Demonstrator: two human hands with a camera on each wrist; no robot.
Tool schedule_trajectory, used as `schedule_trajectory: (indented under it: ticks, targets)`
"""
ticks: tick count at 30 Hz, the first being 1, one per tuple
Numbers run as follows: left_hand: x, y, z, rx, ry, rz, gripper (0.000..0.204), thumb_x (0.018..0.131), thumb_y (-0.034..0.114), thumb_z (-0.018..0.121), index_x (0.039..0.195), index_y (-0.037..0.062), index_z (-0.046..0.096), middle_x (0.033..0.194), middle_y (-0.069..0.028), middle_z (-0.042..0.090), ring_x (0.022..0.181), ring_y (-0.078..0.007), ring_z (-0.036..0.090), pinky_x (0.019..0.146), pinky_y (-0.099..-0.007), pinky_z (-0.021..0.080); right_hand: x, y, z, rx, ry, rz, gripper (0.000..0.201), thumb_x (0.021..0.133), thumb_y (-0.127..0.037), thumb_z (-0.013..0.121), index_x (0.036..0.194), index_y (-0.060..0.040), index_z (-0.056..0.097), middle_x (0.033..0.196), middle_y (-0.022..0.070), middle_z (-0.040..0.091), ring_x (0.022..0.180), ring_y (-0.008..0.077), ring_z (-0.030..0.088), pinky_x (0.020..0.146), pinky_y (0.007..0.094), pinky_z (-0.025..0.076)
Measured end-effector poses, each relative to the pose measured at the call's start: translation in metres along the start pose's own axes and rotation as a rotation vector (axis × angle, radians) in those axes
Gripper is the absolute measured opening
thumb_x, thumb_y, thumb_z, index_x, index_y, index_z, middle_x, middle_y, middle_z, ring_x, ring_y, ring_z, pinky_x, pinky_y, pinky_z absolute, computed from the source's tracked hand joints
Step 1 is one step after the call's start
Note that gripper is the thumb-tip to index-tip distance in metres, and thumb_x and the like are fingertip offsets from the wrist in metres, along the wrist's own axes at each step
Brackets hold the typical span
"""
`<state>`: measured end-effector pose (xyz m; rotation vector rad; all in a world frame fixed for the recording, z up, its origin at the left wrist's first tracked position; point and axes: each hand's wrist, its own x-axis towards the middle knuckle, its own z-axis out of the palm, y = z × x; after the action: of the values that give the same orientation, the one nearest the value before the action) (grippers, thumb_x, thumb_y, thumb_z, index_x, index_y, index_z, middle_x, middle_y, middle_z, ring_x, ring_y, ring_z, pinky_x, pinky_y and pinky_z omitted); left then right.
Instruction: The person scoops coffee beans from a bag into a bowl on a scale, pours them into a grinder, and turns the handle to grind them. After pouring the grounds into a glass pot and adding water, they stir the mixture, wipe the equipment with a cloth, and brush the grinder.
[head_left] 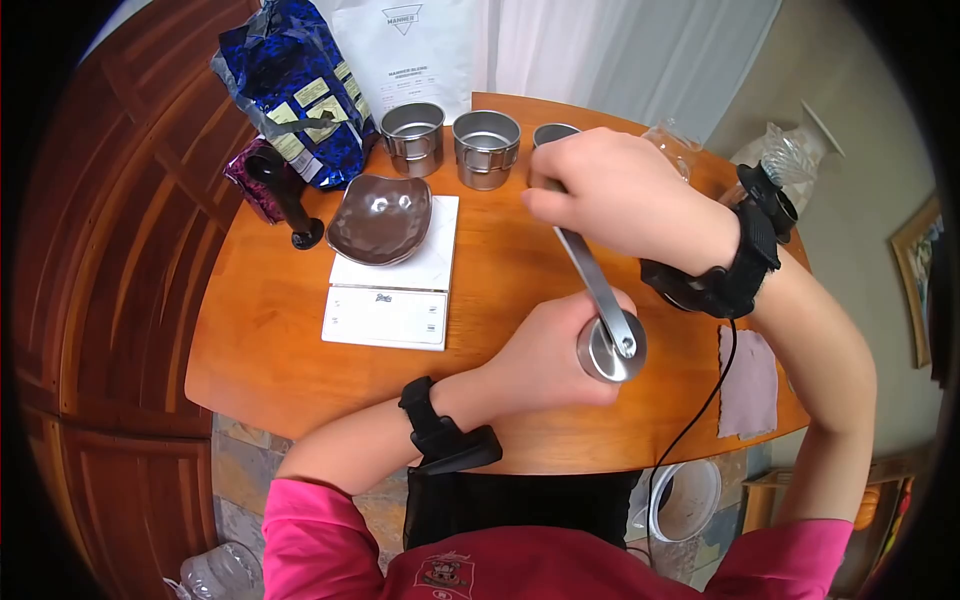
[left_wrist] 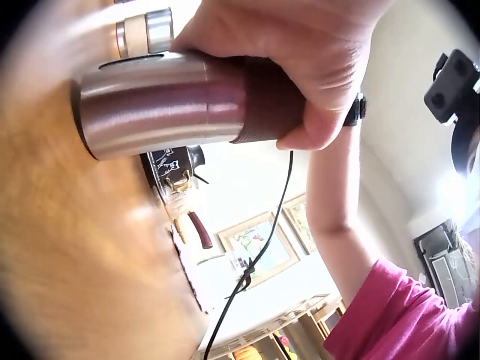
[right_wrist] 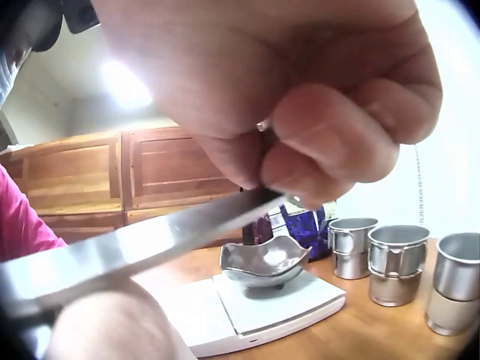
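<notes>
A silver cylindrical hand grinder with a dark grip band stands on the wooden table, tilted in the left wrist view by the camera angle. My left hand wraps round its upper body, thumb and fingers curled. From its metal top a long flat crank arm reaches up and away toward the cups. My right hand grips the crank's far end with curled fingers; the knob itself is hidden inside the hand. In the right wrist view the crank arm runs from those fingers down to the left.
A wavy brown bowl sits on a white scale. Behind are metal cups, a blue bag, a white bag and a black-handled tool. A grey cloth lies at the right edge; a black cable hangs nearby.
</notes>
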<state>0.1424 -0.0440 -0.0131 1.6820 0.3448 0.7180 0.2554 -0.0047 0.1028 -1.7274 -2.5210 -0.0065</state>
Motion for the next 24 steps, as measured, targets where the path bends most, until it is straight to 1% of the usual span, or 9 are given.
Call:
schedule_trajectory:
  ticks: [1, 5, 8, 10, 13, 15, 19, 21, 24]
  targets:
    - [0.001, 0.001, 0.0, -0.017, -0.039, -0.026, 0.047, 0.057, 0.008, 0.072, 0.099, 0.0073, 0.052, 0.089, -0.0031, 0.058, 0.082, -0.0129, 0.056, 0.074, -0.0276, 0.044, -0.003, 0.005, -0.001, 0.057, 0.045, 0.048, 0.021, 0.072, -0.019, 0.052, 0.066, -0.0006, 0.06, 0.061, 0.0144, 0.057, 0.061, 0.032, 0.057, 0.056, 0.0395, 0.046]
    - [0.001, 0.001, -0.003, 0.045, -0.047, -0.003, 0.051, 0.057, 0.008, 0.073, 0.103, 0.0068, 0.051, 0.091, -0.0025, 0.058, 0.085, -0.0123, 0.055, 0.076, -0.0271, 0.044, -0.02, 0.039, 0.011, 0.108, 0.121, 0.154, 0.022, 0.072, -0.02, 0.05, 0.066, -0.0012, 0.06, 0.062, 0.0135, 0.057, 0.062, 0.0316, 0.056, 0.058, 0.0395, 0.046]
    - [0.002, -0.004, -0.008, -0.028, 0.059, -0.12, 0.059, 0.057, 0.006, 0.073, 0.111, 0.0067, 0.047, 0.094, -0.0019, 0.056, 0.087, -0.0111, 0.054, 0.079, -0.0265, 0.044, -0.037, 0.068, 0.026, 0.2, 0.132, 0.206, 0.022, 0.074, -0.019, 0.049, 0.07, -0.0008, 0.06, 0.065, 0.0152, 0.057, 0.064, 0.0317, 0.056, 0.061, 0.0394, 0.045]
    - [0.003, -0.005, -0.008, -0.032, 0.076, -0.11, 0.059, 0.057, 0.005, 0.073, 0.11, 0.0067, 0.048, 0.095, -0.0019, 0.056, 0.087, -0.011, 0.054, 0.079, -0.0265, 0.044, -0.051, 0.075, 0.03, 0.313, 0.143, 0.226, 0.023, 0.077, -0.02, 0.048, 0.073, 0.0001, 0.058, 0.066, 0.0169, 0.056, 0.065, 0.0327, 0.055, 0.061, 0.0396, 0.044]
    - [0.004, -0.008, -0.011, -0.04, 0.101, -0.081, 0.057, 0.058, 0.005, 0.073, 0.109, 0.0067, 0.048, 0.096, -0.0019, 0.055, 0.087, -0.0108, 0.054, 0.079, -0.0264, 0.043, -0.078, 0.077, 0.04, 0.349, 0.272, 0.193, 0.023, 0.079, -0.02, 0.048, 0.072, 0.001, 0.055, 0.066, 0.0173, 0.054, 0.063, 0.0332, 0.053, 0.059, 0.0396, 0.043]
    - [0.005, -0.008, -0.013, -0.047, 0.101, -0.062, 0.056, 0.058, 0.004, 0.073, 0.108, 0.0067, 0.048, 0.096, -0.0019, 0.055, 0.087, -0.0107, 0.054, 0.078, -0.0264, 0.043, -0.096, 0.077, 0.041, 0.417, 0.268, 0.162, 0.02, 0.08, -0.017, 0.05, 0.072, 0.0012, 0.053, 0.061, 0.0157, 0.05, 0.057, 0.0301, 0.05, 0.055, 0.0365, 0.04]
    - [0.009, -0.012, -0.016, -0.027, 0.11, -0.025, 0.054, 0.057, 0.004, 0.072, 0.106, 0.0069, 0.049, 0.096, -0.0024, 0.054, 0.088, -0.0109, 0.053, 0.078, -0.0266, 0.043, -0.133, 0.074, 0.042, 0.619, 0.226, 0.062, 0.019, 0.079, -0.017, 0.061, 0.071, -0.001, 0.054, 0.057, 0.0069, 0.044, 0.05, 0.0144, 0.041, 0.047, 0.0264, 0.033]
    - [0.009, -0.012, -0.015, -0.068, 0.121, -0.041, 0.054, 0.057, 0.003, 0.072, 0.106, 0.007, 0.049, 0.096, -0.0026, 0.054, 0.088, -0.0111, 0.053, 0.078, -0.0266, 0.043, -0.147, 0.061, 0.047, 0.676, 0.304, 0.07, 0.021, 0.078, -0.019, 0.064, 0.071, -0.0014, 0.054, 0.057, 0.0048, 0.043, 0.049, 0.0132, 0.04, 0.047, 0.0259, 0.032]
    - [0.008, -0.01, -0.014, 0.021, 0.129, 0.019, 0.054, 0.057, 0.003, 0.072, 0.106, 0.0071, 0.049, 0.096, -0.0028, 0.054, 0.088, -0.0114, 0.053, 0.078, -0.0265, 0.043, -0.159, 0.048, 0.05, 0.368, 0.38, 0.002, 0.015, 0.074, -0.016, 0.065, 0.073, -0.004, 0.056, 0.055, 0.0063, 0.048, 0.045, 0.0199, 0.047, 0.045, 0.0294, 0.035]
